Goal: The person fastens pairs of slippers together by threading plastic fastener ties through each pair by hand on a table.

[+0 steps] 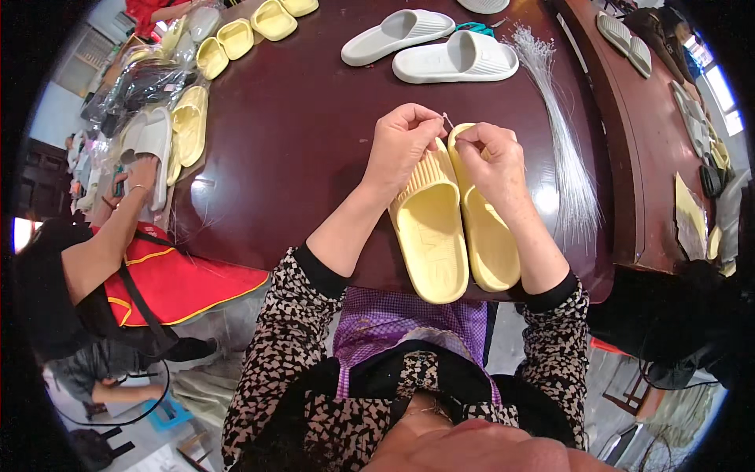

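Both hands, left and right, pinch a thin clear tie between closed fingertips, just above two yellow slippers.

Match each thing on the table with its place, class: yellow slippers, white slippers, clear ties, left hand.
1 yellow slippers
2 white slippers
3 clear ties
4 left hand

a far side of the table
b fanned out right of the hands
c pinching at the slipper toes
d side by side at the near edge

Pairs: 1-d, 2-a, 3-b, 4-c.
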### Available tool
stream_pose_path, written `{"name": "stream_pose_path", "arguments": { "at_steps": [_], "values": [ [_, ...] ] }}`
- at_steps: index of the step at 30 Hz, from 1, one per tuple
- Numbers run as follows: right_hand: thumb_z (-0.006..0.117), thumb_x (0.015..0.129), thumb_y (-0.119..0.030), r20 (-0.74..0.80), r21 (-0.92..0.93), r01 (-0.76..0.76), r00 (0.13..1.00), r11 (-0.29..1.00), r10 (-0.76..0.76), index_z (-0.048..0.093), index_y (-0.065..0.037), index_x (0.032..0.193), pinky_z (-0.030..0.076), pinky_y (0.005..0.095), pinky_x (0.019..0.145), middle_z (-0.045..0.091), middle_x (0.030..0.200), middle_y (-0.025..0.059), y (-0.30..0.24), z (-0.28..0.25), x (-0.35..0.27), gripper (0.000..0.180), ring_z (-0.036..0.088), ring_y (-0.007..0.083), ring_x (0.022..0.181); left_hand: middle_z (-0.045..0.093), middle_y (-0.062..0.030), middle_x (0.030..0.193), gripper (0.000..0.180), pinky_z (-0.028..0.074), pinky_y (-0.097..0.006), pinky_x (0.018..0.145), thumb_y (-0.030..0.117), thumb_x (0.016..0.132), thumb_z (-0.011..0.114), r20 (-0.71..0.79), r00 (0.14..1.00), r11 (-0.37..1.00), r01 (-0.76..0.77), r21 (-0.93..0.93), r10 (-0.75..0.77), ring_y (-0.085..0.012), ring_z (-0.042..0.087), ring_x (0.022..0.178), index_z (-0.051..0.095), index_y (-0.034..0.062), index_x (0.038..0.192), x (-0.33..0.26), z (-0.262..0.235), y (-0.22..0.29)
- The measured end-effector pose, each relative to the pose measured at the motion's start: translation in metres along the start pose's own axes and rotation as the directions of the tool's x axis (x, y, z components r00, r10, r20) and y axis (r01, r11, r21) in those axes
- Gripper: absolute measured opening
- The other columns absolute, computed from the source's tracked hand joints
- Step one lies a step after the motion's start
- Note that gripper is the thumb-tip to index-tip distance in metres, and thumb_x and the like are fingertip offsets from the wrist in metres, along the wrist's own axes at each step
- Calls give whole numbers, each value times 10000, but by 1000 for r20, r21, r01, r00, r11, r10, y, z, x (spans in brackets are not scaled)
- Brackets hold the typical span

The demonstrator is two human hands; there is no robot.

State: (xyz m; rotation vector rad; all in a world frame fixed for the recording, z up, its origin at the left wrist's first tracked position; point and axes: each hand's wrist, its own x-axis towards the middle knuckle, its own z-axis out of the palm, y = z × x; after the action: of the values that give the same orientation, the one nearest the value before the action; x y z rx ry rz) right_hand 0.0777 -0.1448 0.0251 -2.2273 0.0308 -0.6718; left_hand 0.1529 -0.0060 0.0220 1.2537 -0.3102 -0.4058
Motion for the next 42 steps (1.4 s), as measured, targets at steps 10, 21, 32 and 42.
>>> {"name": "stream_pose_path", "arguments": {
  "at_steps": [10,21,32,42],
  "values": [
    [626,752,-42,-12,-4,-23,1000,1000,23,637,-14,797,454,305,662,622,700,76,1,0,1,54,557,174,680,627,-5,745,27,399,-141,518,49,846,591,23,997,992,-69,108,67,-4,502,580,615,37,851,-1,2,0],
    [614,779,-25,-12,80,-9,1000,997,10,625,-18,824,456,308,656,631,724,81,7,3,3,47,561,180,674,600,10,731,46,433,-170,580,52,829,588,90,996,1000,-7,-6,8,-19,531,645,625,24,836,2,-1,-1],
    [617,770,-8,-60,-6,97,993,995,-97,607,-44,805,441,318,690,613,735,70,4,3,-1,51,536,215,750,561,36,696,37,390,-152,538,30,818,596,181,983,1000,-9,-10,11,-11,468,596,632,34,826,3,-2,1],
    [610,781,-5,-54,20,94,994,995,-93,597,-41,800,435,302,688,593,721,60,2,7,-2,43,522,202,749,585,25,722,34,430,-172,563,29,820,598,241,970,999,9,51,-21,-23,512,631,631,27,814,5,-10,-2]
  ]
}}
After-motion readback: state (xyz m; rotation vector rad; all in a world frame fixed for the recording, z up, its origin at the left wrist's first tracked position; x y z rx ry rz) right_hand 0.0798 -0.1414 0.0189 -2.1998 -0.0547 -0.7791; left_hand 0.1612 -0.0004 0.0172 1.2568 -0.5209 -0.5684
